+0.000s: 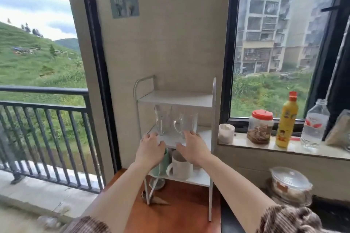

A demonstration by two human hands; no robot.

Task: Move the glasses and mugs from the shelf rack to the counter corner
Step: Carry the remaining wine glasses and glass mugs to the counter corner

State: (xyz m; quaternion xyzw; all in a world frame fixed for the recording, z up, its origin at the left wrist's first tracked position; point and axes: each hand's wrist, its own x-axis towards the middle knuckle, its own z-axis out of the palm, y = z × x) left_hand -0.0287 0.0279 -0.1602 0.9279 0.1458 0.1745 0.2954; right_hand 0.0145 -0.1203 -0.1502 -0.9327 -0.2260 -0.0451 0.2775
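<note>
A white three-tier shelf rack (176, 98) stands on a brown counter against the wall. On its middle tier stand two clear glass mugs, one at the left (162, 119) and one at the right (186, 124). The bottom tier holds a green mug (162, 162) and a white mug (180, 167). My left hand (150, 149) hovers at the middle tier's front edge, fingers apart, just before the left glass. My right hand (193, 147) reaches to the base of the right glass, fingers spread, fingertips at or near it. Neither hand holds anything.
A brown counter top (170, 217) lies below the rack, with a small glass (157, 183) under the bottom tier. On the window sill at the right stand a white cup (226, 132), a red-lidded jar (260, 128), a yellow bottle (287, 121) and a clear bottle (314, 125). Stacked bowls (289, 185) sit lower right.
</note>
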